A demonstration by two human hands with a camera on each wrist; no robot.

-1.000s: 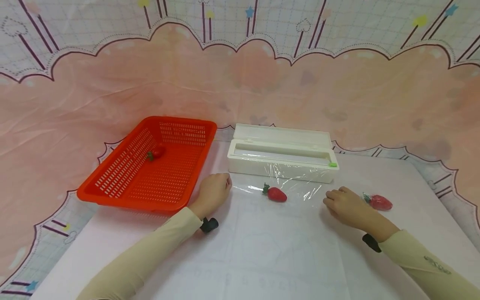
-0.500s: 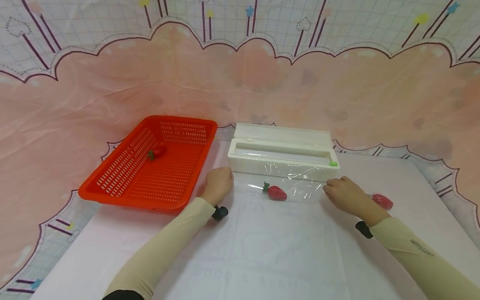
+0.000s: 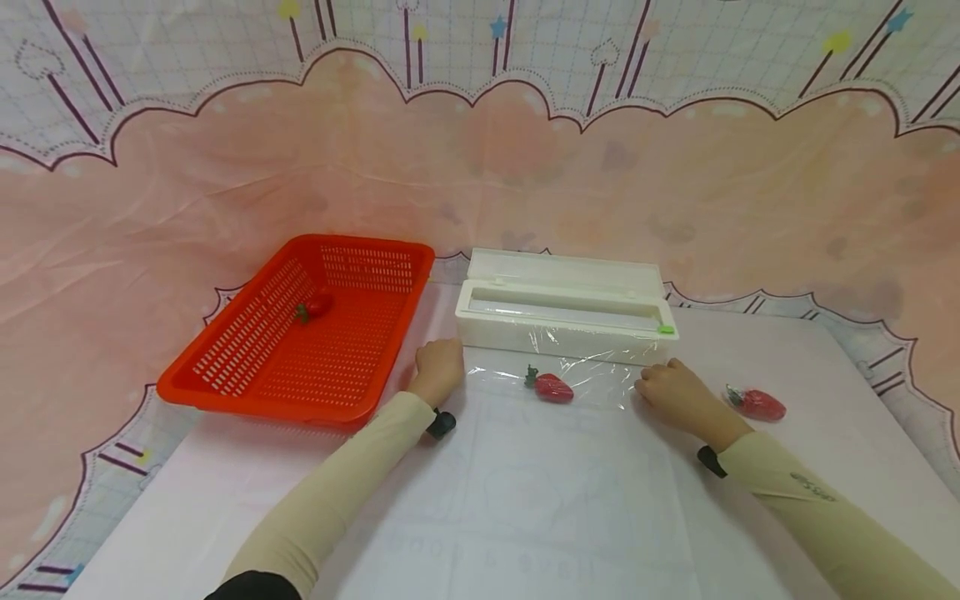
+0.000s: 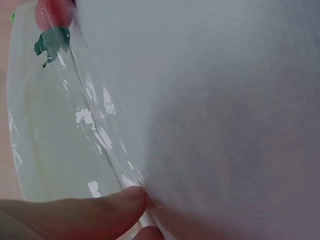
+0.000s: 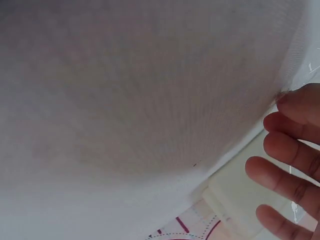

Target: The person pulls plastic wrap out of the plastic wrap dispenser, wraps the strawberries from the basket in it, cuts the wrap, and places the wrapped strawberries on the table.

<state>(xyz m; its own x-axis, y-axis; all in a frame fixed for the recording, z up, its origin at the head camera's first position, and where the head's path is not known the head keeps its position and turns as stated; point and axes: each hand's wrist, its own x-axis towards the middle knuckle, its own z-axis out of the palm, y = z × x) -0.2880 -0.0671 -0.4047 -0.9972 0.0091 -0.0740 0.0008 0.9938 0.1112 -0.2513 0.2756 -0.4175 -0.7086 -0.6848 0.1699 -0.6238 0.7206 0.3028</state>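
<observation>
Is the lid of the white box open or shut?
Open. In the head view the lid is swung back, and the opening of the white box shows uncovered.

A peach cloth [image 3: 675, 183] with scalloped print backs the white tabletop [image 3: 555, 508].

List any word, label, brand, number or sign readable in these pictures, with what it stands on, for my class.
No text can be read.
Right sleeve: a small mark, too small to tell if it is lettering.
White table cover: faint letter-like marks, too blurred to read.
White box: no lettering shows.
</observation>
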